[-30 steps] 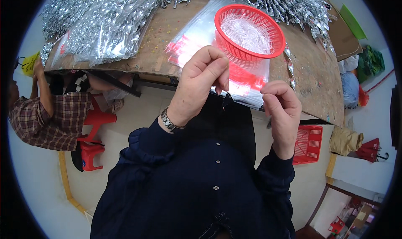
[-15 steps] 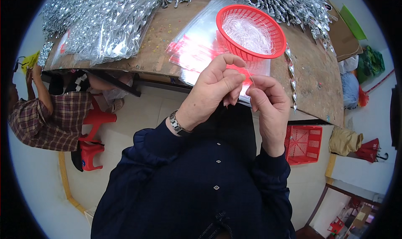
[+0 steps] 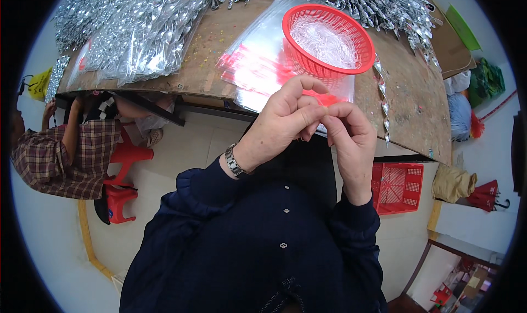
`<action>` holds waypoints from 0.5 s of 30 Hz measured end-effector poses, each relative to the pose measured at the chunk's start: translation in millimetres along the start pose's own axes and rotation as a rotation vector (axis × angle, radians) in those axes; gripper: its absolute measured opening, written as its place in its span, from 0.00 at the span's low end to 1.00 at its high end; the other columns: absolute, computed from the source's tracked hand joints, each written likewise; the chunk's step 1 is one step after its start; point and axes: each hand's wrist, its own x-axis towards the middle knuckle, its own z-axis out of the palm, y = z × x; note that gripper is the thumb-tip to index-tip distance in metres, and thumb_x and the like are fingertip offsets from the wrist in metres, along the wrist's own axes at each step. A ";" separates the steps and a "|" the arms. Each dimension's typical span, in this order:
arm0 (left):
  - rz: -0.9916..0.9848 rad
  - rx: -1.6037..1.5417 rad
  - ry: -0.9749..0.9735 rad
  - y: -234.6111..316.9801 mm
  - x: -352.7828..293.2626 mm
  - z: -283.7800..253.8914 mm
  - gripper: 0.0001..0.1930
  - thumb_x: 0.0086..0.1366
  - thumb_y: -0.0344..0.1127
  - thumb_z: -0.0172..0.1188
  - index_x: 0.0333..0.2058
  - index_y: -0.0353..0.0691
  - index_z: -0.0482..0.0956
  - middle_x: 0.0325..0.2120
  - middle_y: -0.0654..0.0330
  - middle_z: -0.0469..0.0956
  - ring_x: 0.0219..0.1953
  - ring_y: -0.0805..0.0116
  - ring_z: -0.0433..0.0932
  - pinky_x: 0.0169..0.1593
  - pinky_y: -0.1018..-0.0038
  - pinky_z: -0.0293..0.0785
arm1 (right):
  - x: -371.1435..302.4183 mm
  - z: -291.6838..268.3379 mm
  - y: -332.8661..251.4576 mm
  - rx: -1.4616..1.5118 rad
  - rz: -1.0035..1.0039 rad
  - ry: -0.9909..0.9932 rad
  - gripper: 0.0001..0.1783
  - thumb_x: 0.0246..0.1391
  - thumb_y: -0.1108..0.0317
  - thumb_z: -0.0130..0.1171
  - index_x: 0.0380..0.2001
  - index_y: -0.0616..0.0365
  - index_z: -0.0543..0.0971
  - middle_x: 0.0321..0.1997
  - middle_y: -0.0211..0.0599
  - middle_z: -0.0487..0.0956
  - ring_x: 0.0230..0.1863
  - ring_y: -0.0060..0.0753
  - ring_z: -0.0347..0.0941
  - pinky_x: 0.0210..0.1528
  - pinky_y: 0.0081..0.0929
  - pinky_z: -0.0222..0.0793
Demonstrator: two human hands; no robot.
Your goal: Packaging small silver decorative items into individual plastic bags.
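My left hand (image 3: 285, 118) and my right hand (image 3: 354, 140) meet at the fingertips just off the table's front edge. Both pinch a fine pale thread, of which only a faint bit shows by the left fingers; the rest is too thin or hidden. Beyond them stands a red plastic basket (image 3: 302, 55) holding a tangle of white thread (image 3: 325, 41). It rests on a stack of clear plastic bags (image 3: 255, 66) with red print. Right of the basket, a twisted silver strip (image 3: 383, 96) hangs over the table edge.
Bagged silver twists (image 3: 148, 44) heap on the table (image 3: 211, 44) at left, and loose silver twists (image 3: 379, 8) lie at the back right. A red crate (image 3: 398, 187) sits below on the right. At far left, a person in a checked shirt (image 3: 71, 154) sits near red stools (image 3: 121, 198).
My hands have come together, the right fingertips moving up and left to the left ones. The person at left has lowered their hands toward the table edge.
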 end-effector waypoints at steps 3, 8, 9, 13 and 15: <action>-0.011 -0.015 -0.025 -0.3 0.3 0.9 0.14 0.67 0.32 0.50 0.50 0.39 0.66 0.20 0.68 0.69 0.20 0.83 0.66 0.23 0.88 0.58 | 0.5 -1.1 -1.2 -0.018 0.005 0.002 0.02 0.56 0.75 0.55 0.31 0.62 0.76 0.25 0.22 0.73 0.22 0.10 0.63 0.22 0.10 0.57; -0.065 -0.054 -0.025 -3.8 0.4 -3.1 0.14 0.68 0.35 0.49 0.50 0.39 0.66 0.20 0.67 0.69 0.21 0.82 0.67 0.23 0.88 0.58 | 2.9 -5.6 0.4 0.007 0.018 0.010 0.02 0.56 0.75 0.54 0.31 0.62 0.75 0.26 0.23 0.72 0.22 0.10 0.62 0.23 0.10 0.57; -0.065 -0.054 -0.024 -4.7 0.6 -4.3 0.14 0.68 0.35 0.49 0.50 0.39 0.66 0.20 0.67 0.69 0.21 0.82 0.67 0.23 0.88 0.58 | 3.2 -5.8 0.2 0.022 0.024 0.008 0.02 0.56 0.75 0.54 0.31 0.62 0.75 0.27 0.23 0.72 0.22 0.10 0.62 0.23 0.10 0.57; -0.056 -0.151 -0.021 -8.2 1.6 -7.1 0.15 0.69 0.36 0.48 0.51 0.38 0.65 0.20 0.67 0.66 0.20 0.81 0.64 0.22 0.86 0.57 | 2.7 -2.7 1.5 0.089 0.025 0.019 0.02 0.56 0.75 0.54 0.32 0.62 0.75 0.27 0.24 0.73 0.23 0.10 0.62 0.24 0.10 0.57; -0.049 -0.184 -0.021 -8.8 1.7 -6.6 0.15 0.69 0.37 0.47 0.52 0.37 0.65 0.19 0.67 0.65 0.20 0.80 0.64 0.22 0.86 0.56 | 2.1 -0.6 2.1 0.142 0.021 0.027 0.03 0.59 0.73 0.52 0.33 0.61 0.74 0.28 0.27 0.73 0.22 0.11 0.59 0.24 0.10 0.55</action>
